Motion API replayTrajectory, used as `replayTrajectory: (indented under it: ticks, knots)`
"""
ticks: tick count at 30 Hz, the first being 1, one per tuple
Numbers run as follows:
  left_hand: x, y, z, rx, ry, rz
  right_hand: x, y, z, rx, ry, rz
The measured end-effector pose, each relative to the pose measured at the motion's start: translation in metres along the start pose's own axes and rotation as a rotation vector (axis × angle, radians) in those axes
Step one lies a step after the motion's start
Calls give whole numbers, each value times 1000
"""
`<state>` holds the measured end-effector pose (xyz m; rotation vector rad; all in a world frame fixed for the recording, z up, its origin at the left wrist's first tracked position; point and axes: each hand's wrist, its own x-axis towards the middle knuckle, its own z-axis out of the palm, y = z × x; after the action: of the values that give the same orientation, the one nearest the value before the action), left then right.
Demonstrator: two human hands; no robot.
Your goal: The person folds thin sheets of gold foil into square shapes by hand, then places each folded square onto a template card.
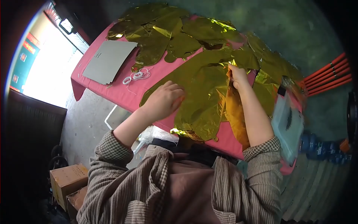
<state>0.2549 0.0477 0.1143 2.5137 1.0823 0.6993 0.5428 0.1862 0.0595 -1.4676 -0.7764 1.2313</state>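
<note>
Flat gold foil balloons, uninflated, overlap across a table with a pink cloth (123,91). My right hand (238,77) is closed on the edge of the nearest gold foil balloon (197,93); a folded, orange-tinted strip of foil (235,115) hangs below that hand along the forearm. Above the left part of the same balloon is my left hand (164,98), its fingers curled inward. Whatever those fingers may hold is hidden. Left of this hand, small rolls of white ribbon (138,75) lie on the cloth with loose strands.
A grey board (110,61) lies at the table's left end. More gold foil (156,33) covers the far side. At the right edge stands a clear plastic box (287,119), with blue water bottles (324,149) beyond. Cardboard boxes (69,181) sit on the floor at left.
</note>
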Motion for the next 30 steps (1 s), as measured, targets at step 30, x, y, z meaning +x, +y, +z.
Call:
replayTrajectory:
  ticks: [30]
  knots:
    - [23,-4,26,97,-56,116,-94,-65,-71,-140,165,-428]
